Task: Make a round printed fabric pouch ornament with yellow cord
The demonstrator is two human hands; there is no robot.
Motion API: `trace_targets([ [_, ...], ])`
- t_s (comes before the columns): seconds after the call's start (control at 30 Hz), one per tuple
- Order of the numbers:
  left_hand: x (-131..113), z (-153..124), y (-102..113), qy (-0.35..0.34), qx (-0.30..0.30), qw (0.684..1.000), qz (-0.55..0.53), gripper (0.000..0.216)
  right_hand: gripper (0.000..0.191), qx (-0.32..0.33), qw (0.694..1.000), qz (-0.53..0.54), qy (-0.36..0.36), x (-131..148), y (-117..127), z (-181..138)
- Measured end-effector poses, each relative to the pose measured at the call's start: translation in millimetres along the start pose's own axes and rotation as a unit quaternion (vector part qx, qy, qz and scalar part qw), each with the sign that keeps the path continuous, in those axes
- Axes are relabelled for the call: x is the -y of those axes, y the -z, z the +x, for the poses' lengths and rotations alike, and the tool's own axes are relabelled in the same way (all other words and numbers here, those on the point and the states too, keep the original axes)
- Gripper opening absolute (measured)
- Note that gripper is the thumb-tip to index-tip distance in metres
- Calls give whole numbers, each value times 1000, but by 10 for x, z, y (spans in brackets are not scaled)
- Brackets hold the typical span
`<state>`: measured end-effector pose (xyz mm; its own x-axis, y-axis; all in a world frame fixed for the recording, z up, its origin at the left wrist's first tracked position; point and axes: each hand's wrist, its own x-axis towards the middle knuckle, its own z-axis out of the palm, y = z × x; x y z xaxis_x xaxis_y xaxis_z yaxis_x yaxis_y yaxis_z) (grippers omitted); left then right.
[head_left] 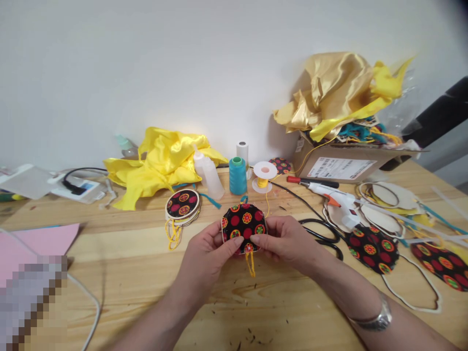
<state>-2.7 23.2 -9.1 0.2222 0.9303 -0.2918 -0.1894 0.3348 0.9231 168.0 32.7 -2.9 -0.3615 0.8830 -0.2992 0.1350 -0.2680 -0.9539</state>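
Between both hands I hold a round, dark fabric-covered piece (244,222) patterned with red dots and bright flowers. My left hand (219,246) grips its left side, thumb pressed on the lower front. On the right side, my right hand (280,240) has its thumb there too, almost meeting the left one; the fingers behind are mostly hidden. A yellow cord loop (250,264) hangs from the bottom and a small teal loop (243,200) sticks up at the top. To the left lies a stack of round pieces (183,204) topped with the same fabric, with yellow cord hanging from it.
Behind stand a teal thread cone (238,176), a squeeze bottle (210,175) and a yellow cord spool (263,176). Yellow satin (157,158) lies back left. At right are a glue gun (334,195), its black cable (321,229), fabric pieces (372,248) and a cardboard box (336,163).
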Motion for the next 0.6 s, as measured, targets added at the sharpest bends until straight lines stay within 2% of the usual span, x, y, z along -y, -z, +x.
trace_targets([
  [0.1, 0, -3, -4, -2, 6, 1000, -3, 31, 33, -31, 999, -22, -5, 10, 17, 0],
  [0.2, 9, -10, -13, 2, 12, 1000, -1, 31, 42, -63, 998, 2, 4, 20, 37, 5],
  [0.3, 18, -15, -24, 3, 17, 1000, 16, 29, 39, -89, 995, 30, 17, 15, 44, 17],
  [0.43, 15, -27, -39, 5, 23, 999, 26, 27, 32, -127, 991, 12, 36, -16, 38, 38],
  [0.6, -3, -51, -33, 10, 14, 1000, -23, 26, 28, -120, 992, -12, 45, -55, 43, 49],
])
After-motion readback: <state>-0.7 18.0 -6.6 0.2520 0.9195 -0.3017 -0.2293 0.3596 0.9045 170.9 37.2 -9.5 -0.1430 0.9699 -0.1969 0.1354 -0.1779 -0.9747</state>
